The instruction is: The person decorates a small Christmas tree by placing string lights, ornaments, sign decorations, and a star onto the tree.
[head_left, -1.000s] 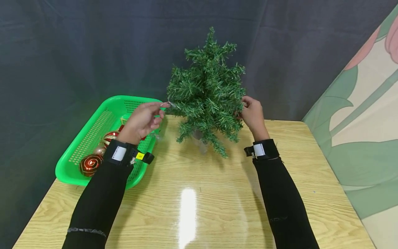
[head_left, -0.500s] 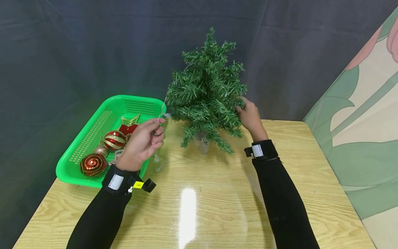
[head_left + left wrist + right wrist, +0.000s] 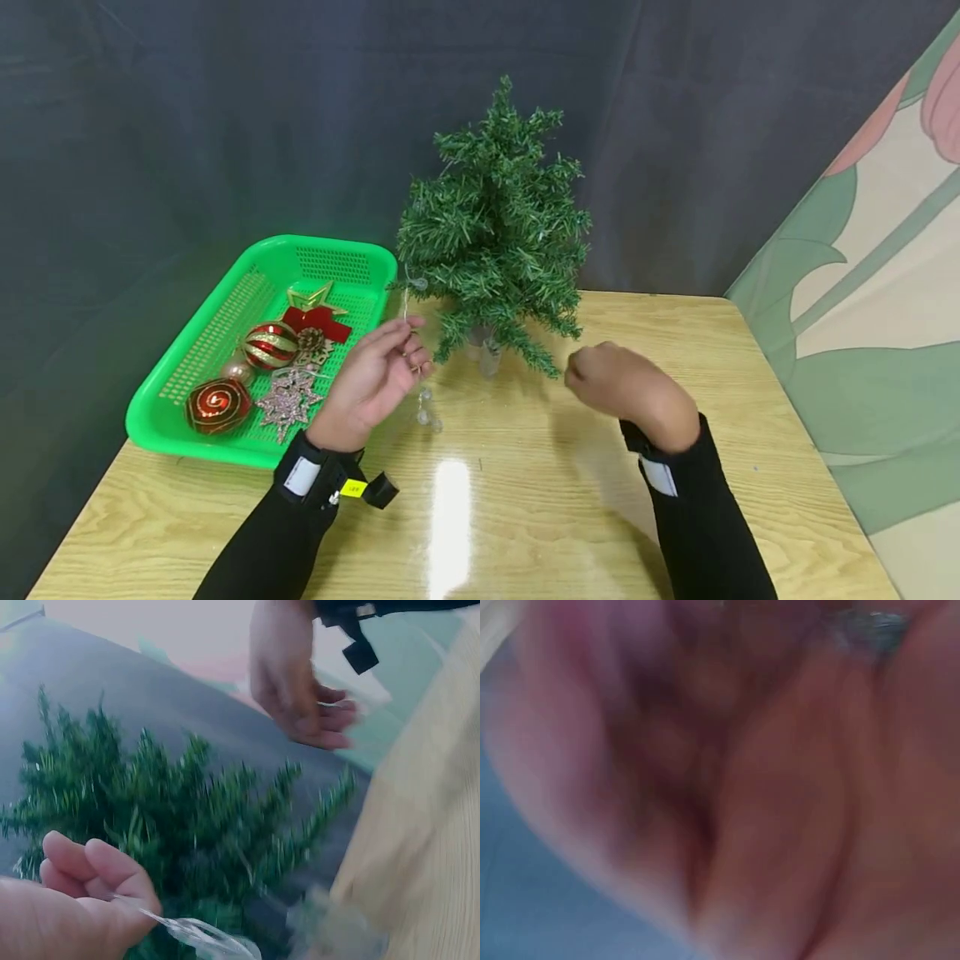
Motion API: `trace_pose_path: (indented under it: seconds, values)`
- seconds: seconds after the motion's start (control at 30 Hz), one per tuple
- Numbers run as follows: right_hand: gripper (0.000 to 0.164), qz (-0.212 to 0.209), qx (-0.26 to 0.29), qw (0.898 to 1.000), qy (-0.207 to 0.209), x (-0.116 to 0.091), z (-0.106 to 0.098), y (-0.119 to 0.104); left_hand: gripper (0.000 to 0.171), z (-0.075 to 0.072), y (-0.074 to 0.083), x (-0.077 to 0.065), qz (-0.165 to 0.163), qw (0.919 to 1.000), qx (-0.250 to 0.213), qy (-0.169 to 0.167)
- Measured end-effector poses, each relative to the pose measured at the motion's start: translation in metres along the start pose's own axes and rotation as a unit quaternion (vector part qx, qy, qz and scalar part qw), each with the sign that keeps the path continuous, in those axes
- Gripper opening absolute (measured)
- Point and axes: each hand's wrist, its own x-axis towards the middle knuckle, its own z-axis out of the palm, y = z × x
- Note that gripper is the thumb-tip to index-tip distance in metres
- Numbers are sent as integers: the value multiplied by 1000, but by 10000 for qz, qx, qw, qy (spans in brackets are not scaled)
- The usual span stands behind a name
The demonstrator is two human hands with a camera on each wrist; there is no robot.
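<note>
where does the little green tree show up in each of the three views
Head: the green tree stands in the upper middle, right of the green basket.
Left wrist: it spreads across the left and centre, partly behind the left hand.
Right wrist: no tree can be made out.
Shared landmark: the right hand, right of centre in head, at the top in left wrist, blurred and filling most of right wrist.

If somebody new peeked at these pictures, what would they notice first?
Probably the bushy green pine-like tree, standing at the back of the pale wooden table. Next, perhaps the bright green plastic basket on the left, holding two shiny red-and-gold balls and a glittery pinkish-silver snowflake. Between them, nearer the viewer, a person's bare left hand pinches a thin strand with clear beads.
</note>
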Motion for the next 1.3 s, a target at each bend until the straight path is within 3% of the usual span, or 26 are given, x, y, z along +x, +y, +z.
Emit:
trace_pose_path:
  seconds: [0.07,0.1,0.13,0.23,0.3,0.37,0.4,0.47,0.53,0.6,0.7,0.8,0.9,1.03,1.13,1.2,1.3]
  values:
    - [31,-602,503,9940,-763,-9,8,-21,27,6,0,-2,6,9986,-523,-71]
    - [28,-920,720,9893,-871,-9,14,-29,25,10,0,-3,-11,9966,-820,-108]
    - [29,-1186,928,9842,-929,-7,22,-37,24,13,0,-4,-29,9934,-1138,-137]
    - [57,-1757,1299,9730,-744,10,47,-52,19,24,-1,-6,-151,9764,-2138,-248]
    - [56,-2207,1688,9587,-603,23,64,-56,16,29,-2,-6,-235,9633,-2663,-225]
    - [44,-2674,2231,9355,-603,33,79,-56,15,30,-2,-4,-266,9539,-2985,-171]
    - [36,-2904,2580,9188,-701,37,84,-55,15,29,-2,-3,-256,9505,-3094,-153]
    - [26,-3238,3394,8763,-1101,41,89,-50,14,25,-2,0,-182,9494,-3134,-51]
    - [25,-3326,4098,8353,-1542,41,87,-44,14,19,-1,4,-36,9527,-3038,62]
    - [26,-3184,4611,8076,-1836,36,79,-36,14,12,-1,9,85,9600,-2792,204]
    - [25,-2940,5182,7812,-1864,25,60,-26,17,4,-1,15,229,9757,-2120,501]
    - [23,-2885,5643,7579,-1545,11,40,-18,20,-3,-3,21,276,9866,-1459,676]
    - [22,-2956,5819,7512,-988,-3,23,-12,23,-6,-4,27,358,9905,-1146,677]
    - [24,-3048,5710,7620,-170,-18,9,-8,24,-8,-4,31,489,9898,-1208,580]
    - [30,-3174,5822,7476,367,-24,5,-8,23,-6,-4,33,603,9913,-1071,481]
    - [37,-3310,6031,7227,655,-26,4,-10,24,-5,-4,34,657,9928,-924,394]
    - [47,-3684,6408,6671,925,-25,5,-14,22,-4,-6,37,770,9945,-643,308]
